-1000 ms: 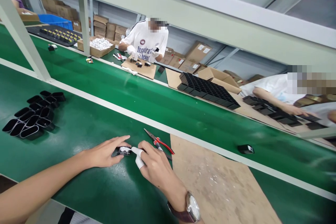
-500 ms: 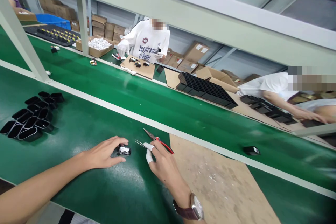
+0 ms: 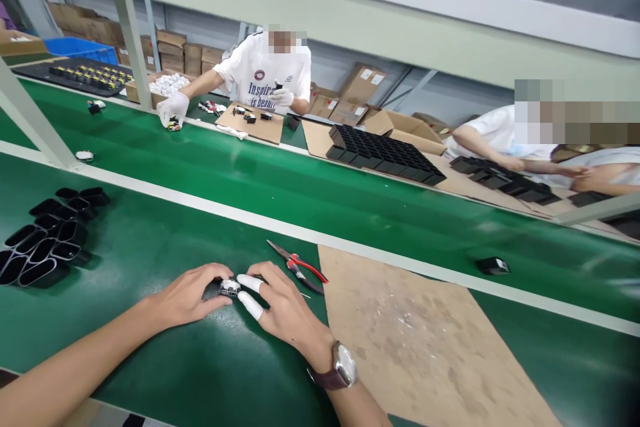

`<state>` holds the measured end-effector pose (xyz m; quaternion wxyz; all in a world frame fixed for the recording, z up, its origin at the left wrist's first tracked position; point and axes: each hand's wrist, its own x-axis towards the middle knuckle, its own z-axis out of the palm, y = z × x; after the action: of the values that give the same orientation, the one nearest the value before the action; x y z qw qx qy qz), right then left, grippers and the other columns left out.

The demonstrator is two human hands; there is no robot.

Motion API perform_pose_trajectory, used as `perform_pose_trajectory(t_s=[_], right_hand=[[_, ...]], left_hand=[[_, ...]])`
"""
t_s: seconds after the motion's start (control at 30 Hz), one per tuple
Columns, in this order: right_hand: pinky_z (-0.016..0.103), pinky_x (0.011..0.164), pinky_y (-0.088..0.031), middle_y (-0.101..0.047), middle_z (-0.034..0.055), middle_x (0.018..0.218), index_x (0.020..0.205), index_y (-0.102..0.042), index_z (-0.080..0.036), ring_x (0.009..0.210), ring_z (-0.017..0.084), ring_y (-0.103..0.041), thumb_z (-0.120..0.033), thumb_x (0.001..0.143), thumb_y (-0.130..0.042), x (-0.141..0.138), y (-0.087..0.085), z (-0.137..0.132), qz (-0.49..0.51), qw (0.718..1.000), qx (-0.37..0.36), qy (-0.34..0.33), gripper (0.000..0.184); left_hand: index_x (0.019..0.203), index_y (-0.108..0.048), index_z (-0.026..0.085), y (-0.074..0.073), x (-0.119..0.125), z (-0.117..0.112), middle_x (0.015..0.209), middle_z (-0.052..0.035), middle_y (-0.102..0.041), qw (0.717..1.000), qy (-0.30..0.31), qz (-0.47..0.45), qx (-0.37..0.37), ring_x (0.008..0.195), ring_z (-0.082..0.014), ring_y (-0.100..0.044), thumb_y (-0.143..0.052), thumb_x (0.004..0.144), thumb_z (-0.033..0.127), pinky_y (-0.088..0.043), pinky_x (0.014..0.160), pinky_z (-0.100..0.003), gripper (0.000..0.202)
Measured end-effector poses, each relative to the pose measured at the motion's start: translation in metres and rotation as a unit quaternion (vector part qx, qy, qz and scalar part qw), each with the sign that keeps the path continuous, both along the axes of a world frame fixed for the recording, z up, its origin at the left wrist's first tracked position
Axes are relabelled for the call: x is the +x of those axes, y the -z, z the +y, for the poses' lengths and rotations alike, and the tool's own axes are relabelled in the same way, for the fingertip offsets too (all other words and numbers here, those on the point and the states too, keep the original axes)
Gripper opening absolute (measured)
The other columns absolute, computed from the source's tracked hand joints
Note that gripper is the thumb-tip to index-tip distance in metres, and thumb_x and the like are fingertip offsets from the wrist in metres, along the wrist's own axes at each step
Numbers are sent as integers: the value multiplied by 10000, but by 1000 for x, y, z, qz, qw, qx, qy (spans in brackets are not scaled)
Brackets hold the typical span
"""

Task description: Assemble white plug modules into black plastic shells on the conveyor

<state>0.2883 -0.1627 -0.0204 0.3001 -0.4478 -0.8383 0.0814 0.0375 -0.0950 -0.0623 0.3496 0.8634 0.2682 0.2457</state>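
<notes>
A small part with a black shell and white insides (image 3: pixel 230 287) is on the green bench, between both my hands. My left hand (image 3: pixel 193 292) is closed on its left side with thumb and fingers. From the right, my right hand (image 3: pixel 280 300) has its thumb and a finger, both in white finger cots, against the part's other end. A thin metal tip (image 3: pixel 305 295), apparently of tweezers, shows behind my right hand; whether the hand holds it is hidden. Pliers with red and black handles (image 3: pixel 300 265) lie just beyond my right hand.
Several black oval casings (image 3: pixel 43 270) stand at the left. A cardboard sheet (image 3: pixel 400 327) covers the bench at right. Past the pale rail (image 3: pixel 210 209) runs a green belt bearing a black casing (image 3: pixel 493 265). Co-workers sit opposite; a gloved hand (image 3: pixel 173 109) is over the belt.
My right hand has moved left onto the part, and the tweezers no longer point towards it. More of the pliers shows. The co-worker's gloved hand has reached across to a piece on the belt.
</notes>
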Motion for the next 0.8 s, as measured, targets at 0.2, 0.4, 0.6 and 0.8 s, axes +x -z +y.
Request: perform_pose_trajectory(t_s=[0.2,0.4,0.6,0.8], right_hand=[[430,881,-562,-694,112,1161,1333,-617,-213,1052,250,-649,-243,1052,-589,-2,17,-2,-18,1000,7,-16,284],[470,937,-564,-699,143,1224,1428,-526,-176,1103,276,-653,-304,1050,-612,16,24,-6,2,999,34,37,408],[525,968,-559,-691,164,1217,1393,-588,-151,1084,311,-656,-354,1040,-619,32,26,-2,-87,986,58,131,409],[479,919,-572,-686,140,1139,1367,-604,-128,1029,293,-643,-159,1005,-546,32,35,0,-140,979,37,142,369]], left_hand=[[1274,-635,241,-3,2,5,1251,-109,-722,994,62,-27,82,1156,-243,-702,-655,1030,258,-575,1006,-374,246],[1216,-707,253,-7,8,4,1213,-111,-733,991,73,-64,96,1054,-223,-719,-640,1025,161,-595,909,-361,222],[1062,-738,217,-7,12,10,1089,-104,-790,983,-39,-123,-128,978,-242,-766,-759,956,311,-637,892,-398,143],[1099,-680,150,-22,14,31,939,-72,-789,816,-199,-278,-466,772,-198,-782,-911,809,422,-665,706,-305,460]])
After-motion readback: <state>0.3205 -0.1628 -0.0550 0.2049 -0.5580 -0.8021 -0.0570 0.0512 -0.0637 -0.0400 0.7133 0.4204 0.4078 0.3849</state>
